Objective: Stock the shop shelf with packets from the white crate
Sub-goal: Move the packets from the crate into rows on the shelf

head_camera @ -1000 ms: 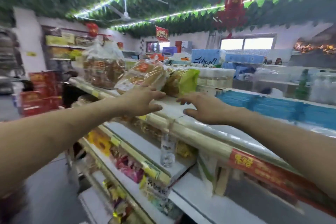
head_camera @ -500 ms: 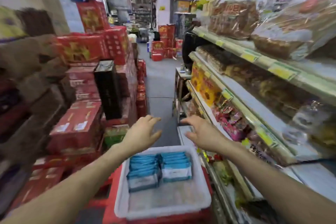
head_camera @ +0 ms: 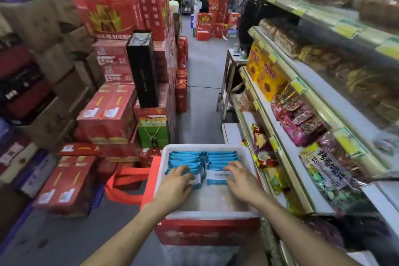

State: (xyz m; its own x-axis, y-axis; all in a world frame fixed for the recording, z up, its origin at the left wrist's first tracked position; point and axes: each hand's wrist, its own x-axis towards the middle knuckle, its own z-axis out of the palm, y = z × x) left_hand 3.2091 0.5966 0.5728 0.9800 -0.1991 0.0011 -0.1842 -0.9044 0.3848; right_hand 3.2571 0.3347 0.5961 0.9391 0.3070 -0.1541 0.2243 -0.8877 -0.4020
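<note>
The white crate (head_camera: 164, 158) sits low in front of me on a red box, with two rows of blue packets standing on edge at its far end. My left hand (head_camera: 176, 184) reaches into it, its fingers curled over the near packets of the left row (head_camera: 185, 156). My right hand (head_camera: 241, 181) lies on the right row (head_camera: 222, 155), fingers spread over the front packet with the white label (head_camera: 217, 177). The shop shelf (head_camera: 302, 93) runs along my right, several tiers deep, packed with snack bags.
Red gift boxes (head_camera: 108, 112) and brown cartons are stacked high on the left. A tall black box (head_camera: 141, 69) and a green bag (head_camera: 153, 129) stand among them. A red bag handle (head_camera: 127, 183) lies left of the crate. The grey aisle floor (head_camera: 203, 67) runs ahead.
My view swung from the top shelf down to the aisle and the crate. Both hands dropped from the shelf top, hovered over the crate, and now rest on the blue packets.
</note>
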